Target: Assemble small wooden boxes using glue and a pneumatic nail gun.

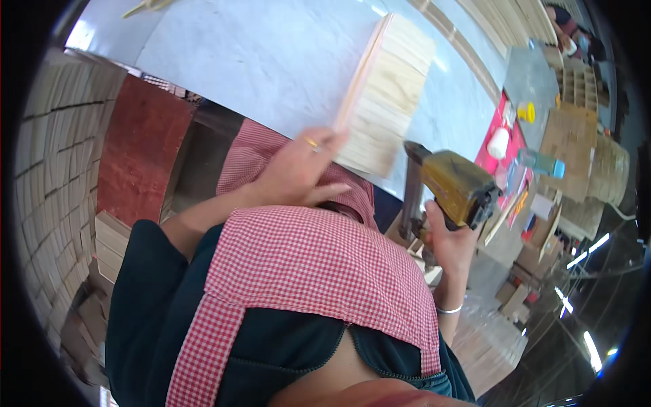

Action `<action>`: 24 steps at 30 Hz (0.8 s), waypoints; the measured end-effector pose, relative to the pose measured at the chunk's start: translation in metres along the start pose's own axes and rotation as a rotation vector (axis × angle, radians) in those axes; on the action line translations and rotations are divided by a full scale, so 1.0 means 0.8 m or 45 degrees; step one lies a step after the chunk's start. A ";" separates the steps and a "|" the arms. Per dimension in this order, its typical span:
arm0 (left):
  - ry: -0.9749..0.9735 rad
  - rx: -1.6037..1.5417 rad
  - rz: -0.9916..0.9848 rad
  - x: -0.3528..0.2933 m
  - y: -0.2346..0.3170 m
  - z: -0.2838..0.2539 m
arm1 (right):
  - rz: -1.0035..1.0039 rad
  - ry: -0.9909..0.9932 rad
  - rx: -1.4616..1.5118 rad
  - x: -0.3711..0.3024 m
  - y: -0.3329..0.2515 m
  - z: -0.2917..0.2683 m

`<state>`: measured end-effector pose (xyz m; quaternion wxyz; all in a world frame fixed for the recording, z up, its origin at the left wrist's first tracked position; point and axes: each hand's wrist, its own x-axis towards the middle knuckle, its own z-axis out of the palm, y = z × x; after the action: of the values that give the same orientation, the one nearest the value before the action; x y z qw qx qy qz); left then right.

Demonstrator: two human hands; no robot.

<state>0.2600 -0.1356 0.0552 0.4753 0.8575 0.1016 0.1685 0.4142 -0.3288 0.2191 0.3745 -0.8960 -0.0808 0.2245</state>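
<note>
A pale wooden panel (391, 95) with a thick, layered-looking long edge lies on the light grey tabletop (251, 61), near its front edge. My left hand (302, 165) is at the panel's near left corner, with its fingers pinched on the long edge and the thumb spread below. A ring shows on one finger. Off the table's front edge, my right hand (447, 237) grips a nail gun (456, 184) with a worn yellow body and a dark magazine. The gun's nose sits just right of the panel's near end, apart from it. Its handle is partly hidden by my fingers.
Stacked wooden pieces (57, 163) and a red-brown board (141, 146) stand at the left. On the right are a white bottle (498, 143), a yellow cup (526, 112), a clear bottle (541, 163) and cardboard boxes (569, 142). Another person (569, 30) is at the far right.
</note>
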 end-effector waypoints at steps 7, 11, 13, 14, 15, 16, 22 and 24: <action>0.483 -0.542 -0.033 0.133 -0.043 0.031 | 0.008 0.105 -0.164 0.000 0.049 -0.049; 0.685 -0.107 -0.209 0.264 -0.096 0.015 | -0.229 0.041 -0.194 -0.013 0.075 -0.060; -0.014 -0.133 -0.600 0.316 -0.121 -0.013 | -0.419 -0.015 -0.197 -0.014 0.085 -0.048; -0.087 -0.159 -0.630 0.316 -0.122 -0.018 | -0.337 -0.015 -0.211 -0.025 0.077 -0.043; 0.181 -0.130 -0.351 0.311 -0.125 -0.029 | -0.117 -0.046 -0.197 -0.035 0.057 -0.035; 0.480 -0.094 -0.061 0.313 -0.135 -0.040 | 0.069 -0.077 -0.178 -0.032 0.039 -0.024; 0.441 -0.017 0.018 0.326 -0.153 -0.030 | 0.023 -0.125 -0.145 -0.042 0.031 -0.001; 0.424 0.020 0.023 0.328 -0.156 -0.030 | 0.034 -0.102 -0.124 -0.044 0.034 0.001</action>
<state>0.4914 0.0364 0.0116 0.4435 0.8224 0.1726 0.3118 0.3820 -0.3587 0.2117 0.3238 -0.9045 -0.0945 0.2609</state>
